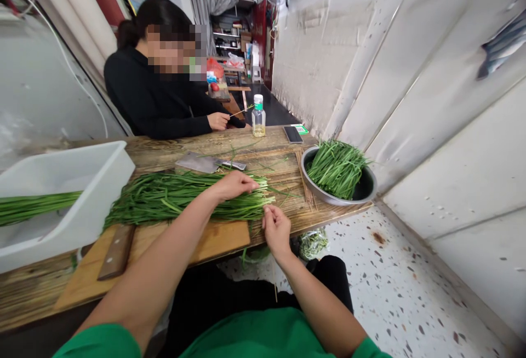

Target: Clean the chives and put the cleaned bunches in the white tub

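A long pile of garlic chives (164, 196) lies across a wooden cutting board (222, 235), with the pale cut ends to the right. My left hand (235, 185) reaches over the pile, its fingers closed in a pinch at the pale ends. Just in front of those ends is my right hand (277, 230), closed with thumb and fingertips together. A thin wooden skewer (275, 281) hangs down below it and seems to be held in it; its upper part is hidden. A cleaver (201, 162) lies behind the pile, and a brown wooden handle (117, 251) sticks out in front.
A metal bowl (306, 174) of chives stands right, beside loose skewers (304, 183). Behind are a bottle (258, 120) and a phone (293, 134). A white bin (98, 177) with chives is left. Across the table a person (152, 95) holds a thin stick with green at its tip.
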{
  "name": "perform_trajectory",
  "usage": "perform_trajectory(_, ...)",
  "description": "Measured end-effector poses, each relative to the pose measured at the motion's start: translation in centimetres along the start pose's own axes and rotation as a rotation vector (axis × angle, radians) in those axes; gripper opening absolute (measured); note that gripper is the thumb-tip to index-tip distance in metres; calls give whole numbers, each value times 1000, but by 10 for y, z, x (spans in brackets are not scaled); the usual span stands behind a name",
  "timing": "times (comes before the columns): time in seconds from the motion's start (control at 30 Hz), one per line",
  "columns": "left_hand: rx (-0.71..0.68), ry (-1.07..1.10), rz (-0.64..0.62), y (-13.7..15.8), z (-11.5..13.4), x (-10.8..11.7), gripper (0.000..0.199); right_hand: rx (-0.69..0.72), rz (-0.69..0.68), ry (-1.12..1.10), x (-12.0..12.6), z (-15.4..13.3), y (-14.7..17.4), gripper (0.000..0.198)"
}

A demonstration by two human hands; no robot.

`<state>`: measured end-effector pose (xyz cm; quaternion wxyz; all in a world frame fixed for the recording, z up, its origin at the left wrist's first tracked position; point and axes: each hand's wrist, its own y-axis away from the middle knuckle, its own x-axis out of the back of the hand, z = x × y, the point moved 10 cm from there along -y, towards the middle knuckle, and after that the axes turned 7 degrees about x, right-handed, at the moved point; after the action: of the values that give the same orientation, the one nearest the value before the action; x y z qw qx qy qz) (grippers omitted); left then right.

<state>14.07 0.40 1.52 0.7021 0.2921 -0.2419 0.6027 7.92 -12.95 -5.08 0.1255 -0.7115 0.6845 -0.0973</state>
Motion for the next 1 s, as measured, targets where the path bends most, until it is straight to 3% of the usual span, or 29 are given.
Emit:
perform_trajectory(0.1, -48, -178, 157, -3, 4, 15, 28, -9, -4, 5, 1, 3, 9, 32)
perform_trajectory(0.23, -63, -441, 207, -7, 6, -1, 22, -3, 2, 15, 2, 6, 13, 31)
perform_trajectory(0.33, -23, -505, 294, -7, 6, -3, 22, -14, -7, -13, 1, 7, 10, 30)
perform_trajectory(0.43, -37, -467, 286, -5, 9, -2, 17, -35, -10, -45, 1, 10, 6, 31)
perform_trajectory(0.57, -86, -316, 153, -2, 11, -10, 23, -42, 5, -64, 3, 12, 5, 30)
perform_trajectory(0.8, -81, -53, 25, -5, -3, -25, 28, -52, -1, -85, 2, 11, 6, 31)
perform_trajectory(1.0, -52, 38, 31, -9, -11, -24, 29, -44, 8, -55, 4, 11, 5, 33)
